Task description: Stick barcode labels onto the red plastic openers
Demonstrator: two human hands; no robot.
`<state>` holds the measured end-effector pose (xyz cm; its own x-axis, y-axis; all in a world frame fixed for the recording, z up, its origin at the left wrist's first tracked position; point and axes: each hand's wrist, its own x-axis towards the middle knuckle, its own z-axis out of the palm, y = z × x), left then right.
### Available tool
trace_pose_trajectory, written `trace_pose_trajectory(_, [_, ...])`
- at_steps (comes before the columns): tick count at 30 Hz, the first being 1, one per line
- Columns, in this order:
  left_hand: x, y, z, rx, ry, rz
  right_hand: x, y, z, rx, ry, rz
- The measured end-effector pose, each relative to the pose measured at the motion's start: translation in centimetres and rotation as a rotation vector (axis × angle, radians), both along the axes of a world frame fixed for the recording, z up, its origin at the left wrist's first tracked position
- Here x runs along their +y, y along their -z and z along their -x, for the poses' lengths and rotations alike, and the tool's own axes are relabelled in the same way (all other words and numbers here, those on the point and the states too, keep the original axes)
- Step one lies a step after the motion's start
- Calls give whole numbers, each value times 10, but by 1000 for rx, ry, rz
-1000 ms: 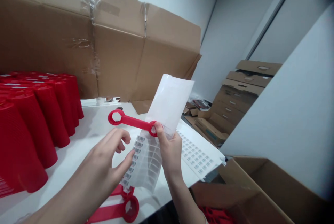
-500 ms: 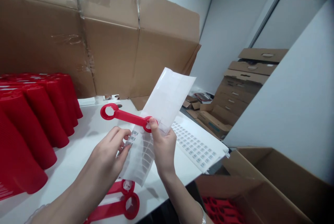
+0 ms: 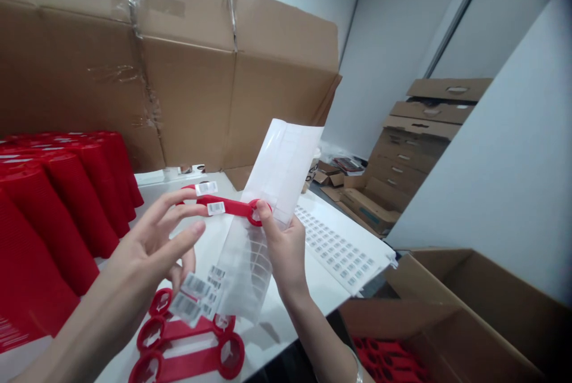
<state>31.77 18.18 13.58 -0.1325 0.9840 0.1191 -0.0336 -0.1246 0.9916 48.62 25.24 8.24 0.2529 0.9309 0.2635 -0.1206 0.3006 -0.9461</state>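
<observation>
Two barcode stickers (image 3: 215,208) now sit on the red ring-ended plastic handle (image 3: 236,207).
The left hand (image 3: 138,258) has lifted off the label sheet (image 3: 241,264), fingers spread; another red handle (image 3: 179,329) has come into view on the table.

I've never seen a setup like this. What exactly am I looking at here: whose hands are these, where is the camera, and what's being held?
No machine here: these are a person's own bare hands, seen from a camera worn on their head, looking forward and down. All three pictures come from that one view. The right hand pinches a sheet of barcode labels together with a red plastic double-ring piece, which carries two barcode stickers. The left hand is open beside it. On the white table lie stacks of red cups, more red ring pieces and another label sheet. An open cardboard box at lower right holds further red pieces.
</observation>
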Motion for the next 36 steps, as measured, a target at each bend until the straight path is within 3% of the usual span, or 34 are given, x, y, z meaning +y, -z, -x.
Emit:
trace_pose_trajectory(3, [9, -1, 3, -31, -4, 7, -6, -2, 1, -4, -11, 5])
trace_pose_trajectory(8, [4, 2, 1, 33, 10, -43, -16, -8, 0, -16, -14, -28])
trace_pose_trajectory(14, [-4, 3, -1, 167, -154, -57, -28, -16, 1, 17, -20, -56])
trace_pose_trajectory(20, [-4, 3, -5, 282, -320, -205, -32, -16, 2, 5, -42, -64])
trace_pose_trajectory(36, [-1, 7, -8, 249, -306, -262, -35, -17, 3, 13, -75, -31])
